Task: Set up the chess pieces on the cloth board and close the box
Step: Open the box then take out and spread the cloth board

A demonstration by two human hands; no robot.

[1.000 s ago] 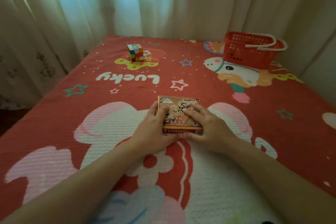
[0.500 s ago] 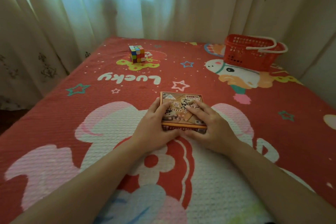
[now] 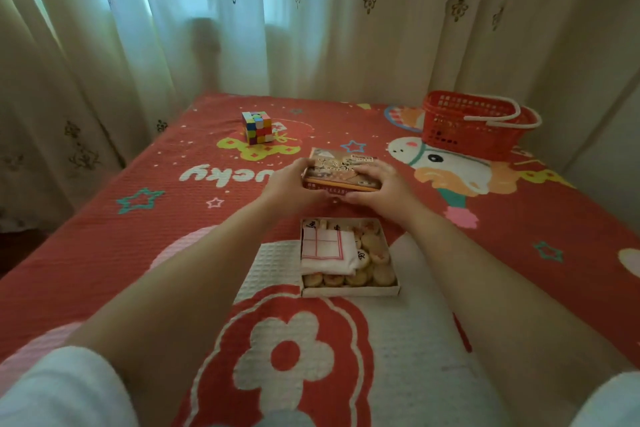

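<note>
The lid (image 3: 341,172) has just come off: left hand (image 3: 289,184) and right hand (image 3: 379,188) clamp its ends, while the open box (image 3: 349,291) lies between the wrists, its folded cloth (image 3: 327,250) and pieces (image 3: 377,265) now reachable.

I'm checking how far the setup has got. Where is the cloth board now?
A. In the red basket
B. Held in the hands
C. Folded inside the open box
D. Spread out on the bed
C: the folded cloth lies in the open box on top of the pieces, while the left hand and right hand hold only the lid.
</note>
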